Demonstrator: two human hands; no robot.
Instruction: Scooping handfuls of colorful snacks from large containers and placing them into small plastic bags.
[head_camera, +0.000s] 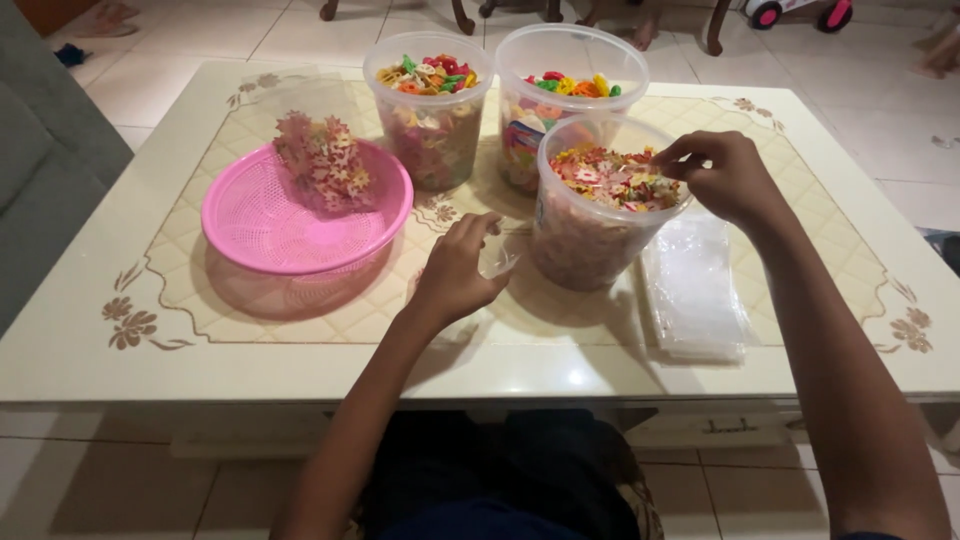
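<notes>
Pale floor tiles surround a low cream desk (90, 330) with a floral border, and the person sits at its near edge, both arms reaching forward over it.

Nearest the body, the left hand (452, 275) rests just left of the front tub (590, 215), its grip closed on a small clear bag (497, 258). The bag's mouth seems to face the tub, though its thin film is hard to read against the desk. Holding it this close keeps the way from tub to bag short. To the right of that tub lies a flat stack of clear bags (692, 290), within easy reach of the right arm.

The front tub is filled nearly to the rim with small red, white and yellow pieces. The right hand (722, 172) hovers over its right rim, fingertips pinched together at the surface of the pieces (610, 178); whether a piece is actually between them I cannot tell.

Left of the front tub sits a pink basket (260, 225), with a clump of pinkish star-like pieces (322, 160) piled at its far side. Behind the front tub stand two more clear tubs, the left tub (432, 110) and the right tub (560, 70), both topped with brighter mixed colours. Past the desk, chair legs and a toy's wheels show on the floor.
</notes>
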